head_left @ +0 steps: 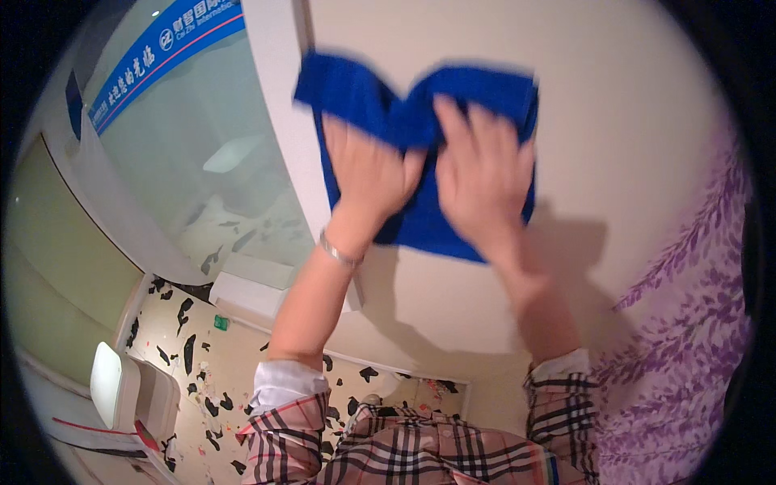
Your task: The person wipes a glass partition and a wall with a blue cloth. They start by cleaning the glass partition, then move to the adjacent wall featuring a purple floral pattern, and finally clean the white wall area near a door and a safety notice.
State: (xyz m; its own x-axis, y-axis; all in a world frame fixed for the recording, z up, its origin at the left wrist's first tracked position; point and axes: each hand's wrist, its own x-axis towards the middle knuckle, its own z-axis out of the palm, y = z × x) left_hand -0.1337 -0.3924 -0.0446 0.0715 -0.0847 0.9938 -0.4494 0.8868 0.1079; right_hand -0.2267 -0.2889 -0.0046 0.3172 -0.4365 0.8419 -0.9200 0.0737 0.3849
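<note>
A blue cloth (433,218) lies spread against a pale wall (606,121), its upper edge flopping forward in a fold. My left hand (370,173) is flat on the cloth, with its fingertips hidden under that fold. Beside it, my right hand (482,176) presses the cloth with spread fingers, some of them over the folded part. Both hands are slightly blurred. A metal band circles my left wrist.
To the left are a white frame (285,121) and a glass panel (200,163) with a blue printed strip (167,54). Below stand a white box (248,294) and a white bin (115,388). Black scraps litter the floor (242,351). Purple-patterned fabric (679,339) hangs at right.
</note>
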